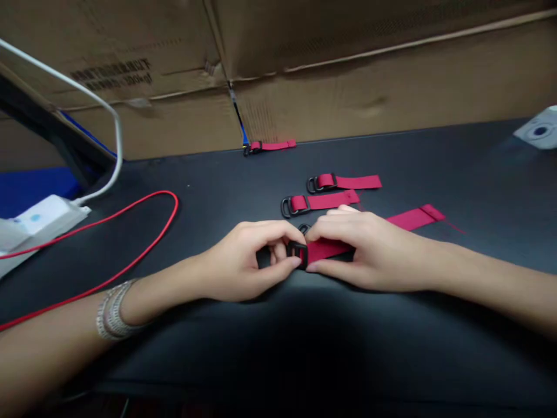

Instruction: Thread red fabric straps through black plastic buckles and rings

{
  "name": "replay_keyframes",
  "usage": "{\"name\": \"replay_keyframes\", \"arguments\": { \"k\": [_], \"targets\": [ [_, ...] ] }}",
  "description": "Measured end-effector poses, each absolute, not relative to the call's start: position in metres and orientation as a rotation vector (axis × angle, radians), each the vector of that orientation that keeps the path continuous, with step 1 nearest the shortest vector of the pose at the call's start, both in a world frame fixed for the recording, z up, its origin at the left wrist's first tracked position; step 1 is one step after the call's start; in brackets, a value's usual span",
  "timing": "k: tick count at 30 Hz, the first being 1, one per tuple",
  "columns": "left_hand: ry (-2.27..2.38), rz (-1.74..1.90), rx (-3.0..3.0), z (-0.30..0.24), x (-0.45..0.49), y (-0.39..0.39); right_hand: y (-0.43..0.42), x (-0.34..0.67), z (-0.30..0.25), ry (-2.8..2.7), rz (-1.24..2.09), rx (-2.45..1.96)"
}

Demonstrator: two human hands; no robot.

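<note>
Between finger and thumb, my left hand (252, 258) pinches a black plastic buckle (297, 253) near the table's front edge. A red webbing strap (324, 249) runs from that buckle to the right, and my right hand (369, 247) grips it close beside the buckle. Past the right hand, more red strap (415, 217) shows, with a loose thread at its end; whether it is the same piece I cannot tell. Just behind the fingertips, part of another black ring (304, 229) peeks out. Two red straps with black buckles, one nearer (328, 201) and one farther (354, 182), lie beyond my hands.
Against the cardboard boxes (374, 93) at the back lies another red strap (278, 145). On the left are a white power strip (47, 217), its white cable (116, 130) and a looping red cord (167, 223). A whitish object (539, 129) stands at the far right of the dark table (209, 186).
</note>
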State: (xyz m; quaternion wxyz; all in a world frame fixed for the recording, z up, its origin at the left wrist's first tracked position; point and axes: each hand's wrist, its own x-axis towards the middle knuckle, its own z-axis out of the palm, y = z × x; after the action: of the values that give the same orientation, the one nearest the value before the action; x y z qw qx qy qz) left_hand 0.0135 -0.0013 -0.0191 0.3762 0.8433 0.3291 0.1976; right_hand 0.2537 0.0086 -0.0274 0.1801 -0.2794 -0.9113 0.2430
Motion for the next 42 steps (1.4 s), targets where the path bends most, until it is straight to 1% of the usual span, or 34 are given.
{"name": "replay_keyframes", "arguments": {
  "k": [42],
  "targets": [
    [0.856,0.503,2.184,-0.0182,0.0134,-0.0015,0.009,0.2527,-0.0254,-2.575,0.707,-0.805]
  ]
}}
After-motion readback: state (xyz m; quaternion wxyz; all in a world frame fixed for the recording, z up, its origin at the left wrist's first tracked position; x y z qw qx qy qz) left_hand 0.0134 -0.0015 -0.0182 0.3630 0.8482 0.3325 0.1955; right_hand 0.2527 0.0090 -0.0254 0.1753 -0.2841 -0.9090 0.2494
